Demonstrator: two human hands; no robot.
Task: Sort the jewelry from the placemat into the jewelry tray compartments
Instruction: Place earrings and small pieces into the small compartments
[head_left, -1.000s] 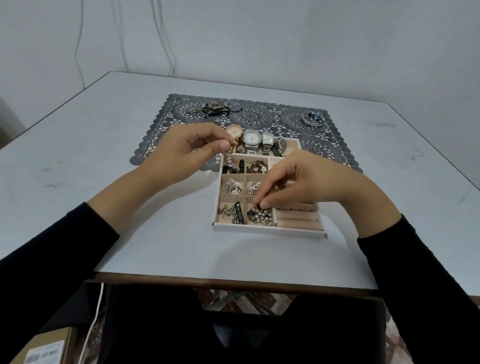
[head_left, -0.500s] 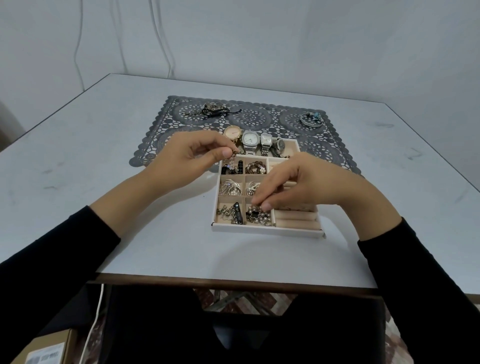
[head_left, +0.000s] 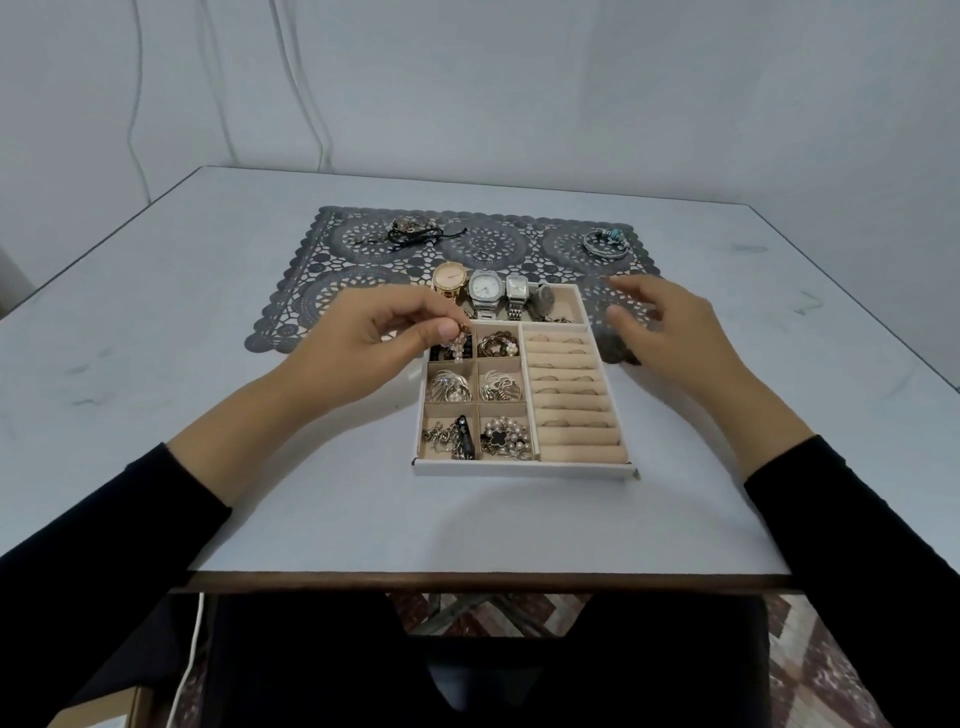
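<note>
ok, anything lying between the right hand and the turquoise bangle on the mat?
Nothing. In the head view, only bare lace placemat separates the right hand from the turquoise bangle. The hand's fingers are spread, holding nothing.

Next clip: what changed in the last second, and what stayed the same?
The right hand left the pearl cluster in a near compartment of the tray and moved to the far right, now open over the placemat. The left hand still pinches a small beaded piece above the far-left compartment. The tray and watches are unmoved.
</note>
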